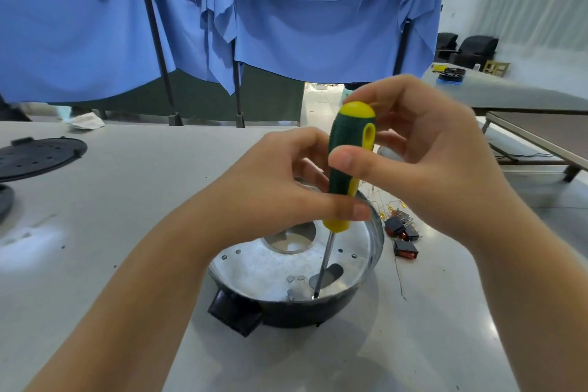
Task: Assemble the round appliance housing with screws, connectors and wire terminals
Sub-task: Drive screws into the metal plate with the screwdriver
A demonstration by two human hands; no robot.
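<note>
The round appliance housing [254, 267], black outside with a shiny metal inside, sits on the table in front of me. A green and yellow screwdriver [348, 165] stands nearly upright in it, its tip down near the front inner rim. My left hand [286, 188] grips the lower part of the handle with thumb and fingers. My right hand [423, 149] grips the upper handle, thumb across its front. Black and red switches with thin wires [402, 234] lie just right of the housing.
A black round perforated cover [35, 156] lies at the far left of the table, another dark part [4, 200] at the left edge. Blue cloth [222, 25] hangs behind the table. A second table [509, 92] stands to the right.
</note>
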